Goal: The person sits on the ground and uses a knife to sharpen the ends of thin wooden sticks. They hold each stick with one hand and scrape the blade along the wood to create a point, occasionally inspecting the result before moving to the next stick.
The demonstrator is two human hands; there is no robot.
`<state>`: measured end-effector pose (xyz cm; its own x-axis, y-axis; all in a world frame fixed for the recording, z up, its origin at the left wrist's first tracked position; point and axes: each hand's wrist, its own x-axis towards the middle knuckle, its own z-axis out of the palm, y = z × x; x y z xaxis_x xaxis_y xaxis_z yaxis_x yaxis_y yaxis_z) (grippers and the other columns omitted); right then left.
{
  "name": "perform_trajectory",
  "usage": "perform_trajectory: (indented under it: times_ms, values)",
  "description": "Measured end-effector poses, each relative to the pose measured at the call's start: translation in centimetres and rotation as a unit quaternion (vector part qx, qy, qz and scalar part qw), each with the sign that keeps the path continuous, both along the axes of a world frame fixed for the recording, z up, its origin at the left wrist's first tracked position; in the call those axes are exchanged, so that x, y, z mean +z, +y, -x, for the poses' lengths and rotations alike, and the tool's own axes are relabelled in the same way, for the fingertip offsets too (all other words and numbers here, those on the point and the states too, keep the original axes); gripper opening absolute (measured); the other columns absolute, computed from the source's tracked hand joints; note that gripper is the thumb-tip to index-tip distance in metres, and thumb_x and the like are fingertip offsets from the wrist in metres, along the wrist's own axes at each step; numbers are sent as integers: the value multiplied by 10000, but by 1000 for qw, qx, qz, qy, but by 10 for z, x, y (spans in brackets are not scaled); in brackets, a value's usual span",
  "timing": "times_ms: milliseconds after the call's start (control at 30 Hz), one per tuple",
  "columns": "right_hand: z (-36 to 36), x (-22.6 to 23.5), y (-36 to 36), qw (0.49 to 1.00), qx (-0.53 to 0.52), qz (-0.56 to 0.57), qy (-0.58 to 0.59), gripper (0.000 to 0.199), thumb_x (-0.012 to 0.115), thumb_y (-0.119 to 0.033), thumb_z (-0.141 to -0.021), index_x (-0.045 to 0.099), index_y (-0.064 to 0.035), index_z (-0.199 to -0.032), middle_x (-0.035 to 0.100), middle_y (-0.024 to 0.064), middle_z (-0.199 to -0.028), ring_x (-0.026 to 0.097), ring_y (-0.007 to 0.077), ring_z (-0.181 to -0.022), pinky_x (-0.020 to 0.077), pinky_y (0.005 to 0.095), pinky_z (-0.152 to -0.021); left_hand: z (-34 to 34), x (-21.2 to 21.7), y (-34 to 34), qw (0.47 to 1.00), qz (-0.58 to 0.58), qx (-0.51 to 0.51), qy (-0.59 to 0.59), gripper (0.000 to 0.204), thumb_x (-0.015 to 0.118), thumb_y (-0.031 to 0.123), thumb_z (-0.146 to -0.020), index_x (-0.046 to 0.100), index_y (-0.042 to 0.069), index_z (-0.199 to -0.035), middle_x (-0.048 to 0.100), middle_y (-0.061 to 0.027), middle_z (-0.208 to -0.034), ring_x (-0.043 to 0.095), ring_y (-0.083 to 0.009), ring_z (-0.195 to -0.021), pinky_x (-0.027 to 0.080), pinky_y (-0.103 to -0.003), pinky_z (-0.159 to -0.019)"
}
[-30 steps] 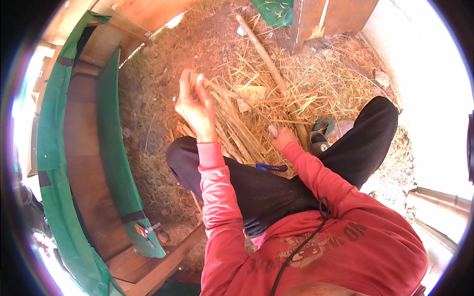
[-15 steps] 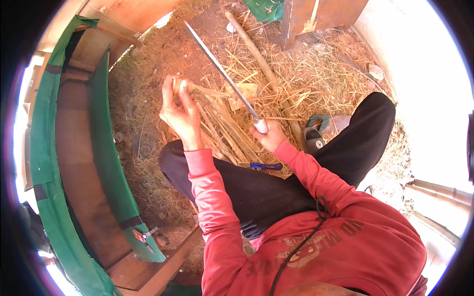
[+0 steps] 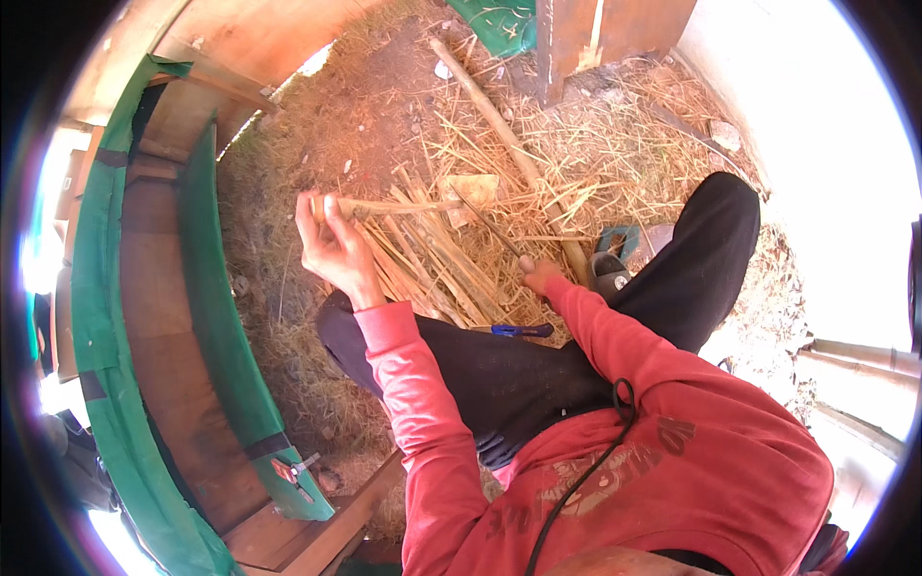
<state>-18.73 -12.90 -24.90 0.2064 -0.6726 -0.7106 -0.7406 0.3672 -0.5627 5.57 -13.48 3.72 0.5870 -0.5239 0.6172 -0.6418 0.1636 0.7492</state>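
Pinching a slim, pale tan stick (image 3: 396, 206) in my left hand (image 3: 338, 253), I hold it sideways over the pile of strips (image 3: 444, 259), its slightly uneven length ending near the dark, thin knife (image 3: 491, 227) my right hand (image 3: 545, 278) is wrapped around.

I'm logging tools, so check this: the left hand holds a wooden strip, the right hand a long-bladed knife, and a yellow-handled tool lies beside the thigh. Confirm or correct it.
Not quite: the head view shows a blue-handled tool, not a yellow one, beside the thigh. The left hand does hold a wooden strip, the right hand a long-bladed knife.
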Motion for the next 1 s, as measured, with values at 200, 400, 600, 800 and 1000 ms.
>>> perform_trajectory:
  times_ms: [200,400,600,800,1000]
  values:
    - [-8,31,2,988,27,144,40,605,640,-528,-814,709,41,-1006,686,284,-1025,679,411,-941,525,466,-850,3,11,7,995,-49,82,-32,234,640,186,-978,636,60,-1175,713,-74,-813,623,-84,-674,517,-265,-551]
    - [-29,88,16,960,-80,147,-225,522,767,-466,-765,700,16,-954,703,234,-898,681,399,-869,529,464,-790,11,15,6,992,-4,119,-41,210,663,224,-963,666,53,-1084,722,-83,-802,649,-121,-680,516,-308,-618]
    - [-43,80,33,965,-5,230,-128,413,740,-394,-808,700,-1,-929,692,228,-818,686,396,-803,538,469,-747,29,15,-4,986,-56,142,-71,216,651,216,-970,651,46,-1103,727,-108,-792,629,-111,-620,494,-305,-554]
    - [-9,69,30,976,56,209,-8,498,715,-442,-818,703,48,-902,689,250,-835,686,410,-858,537,467,-800,23,10,0,976,-63,167,-122,178,665,193,-960,676,57,-1075,580,-36,-500,475,-61,-446,395,-267,-455]
    - [-30,131,23,967,-9,186,-173,434,703,-435,-828,714,-5,-885,676,238,-770,683,400,-819,536,456,-786,18,6,-7,984,45,131,-113,170,666,164,-963,656,44,-1082,603,-29,-556,492,-33,-499,393,-244,-455]
